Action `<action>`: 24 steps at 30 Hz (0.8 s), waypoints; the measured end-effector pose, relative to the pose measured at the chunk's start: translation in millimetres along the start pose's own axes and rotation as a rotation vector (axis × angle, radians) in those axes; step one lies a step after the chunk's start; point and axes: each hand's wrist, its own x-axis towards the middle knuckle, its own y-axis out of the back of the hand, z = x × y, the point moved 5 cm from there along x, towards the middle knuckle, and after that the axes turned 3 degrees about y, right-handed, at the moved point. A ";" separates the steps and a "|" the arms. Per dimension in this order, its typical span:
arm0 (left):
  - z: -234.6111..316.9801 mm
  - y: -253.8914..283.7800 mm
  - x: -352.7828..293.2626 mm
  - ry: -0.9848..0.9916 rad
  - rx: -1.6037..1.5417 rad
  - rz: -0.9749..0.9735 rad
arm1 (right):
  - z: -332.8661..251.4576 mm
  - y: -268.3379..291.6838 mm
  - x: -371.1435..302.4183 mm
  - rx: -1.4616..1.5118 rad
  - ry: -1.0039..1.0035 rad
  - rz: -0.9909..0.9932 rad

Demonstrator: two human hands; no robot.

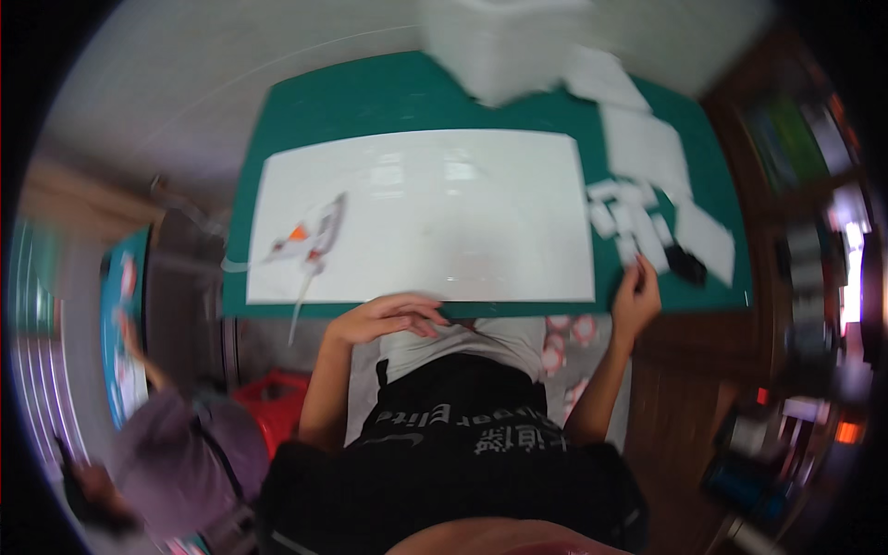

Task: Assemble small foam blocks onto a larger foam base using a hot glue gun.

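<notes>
My left hand rests at the near edge of the green table, its fingers stretched out and loosely together, holding nothing. At the right of the table my right hand is curled, its fingertips pinched at a small white piece. That piece lies at the near side of a loose pile of small white pieces. Right beside them sits a black object, too blurred to name. A large white board covers the middle of the table. On its left part lies a white and orange hot glue gun.
Flat white sheets run along the right side of the green table. A blurred white bulky object stands at the far edge. On the left, another person works at a second table, near a red stool. Shelves line the right.
</notes>
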 end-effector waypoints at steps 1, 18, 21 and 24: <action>-3.6 -2.5 1.6 0.048 -0.008 -0.037 | 4.4 -0.9 -3.3 -0.065 0.122 0.028; -1.8 -37.8 -27.9 -0.144 0.167 0.206 | -15.9 -3.1 -5.3 -0.120 0.175 0.000; 9.5 -53.2 -61.3 -0.234 0.199 0.296 | -14.6 -5.0 -6.4 -0.134 0.194 -0.006; 27.7 -52.4 -104.1 -0.337 0.182 0.432 | -7.2 0.1 -5.1 -0.162 0.210 0.024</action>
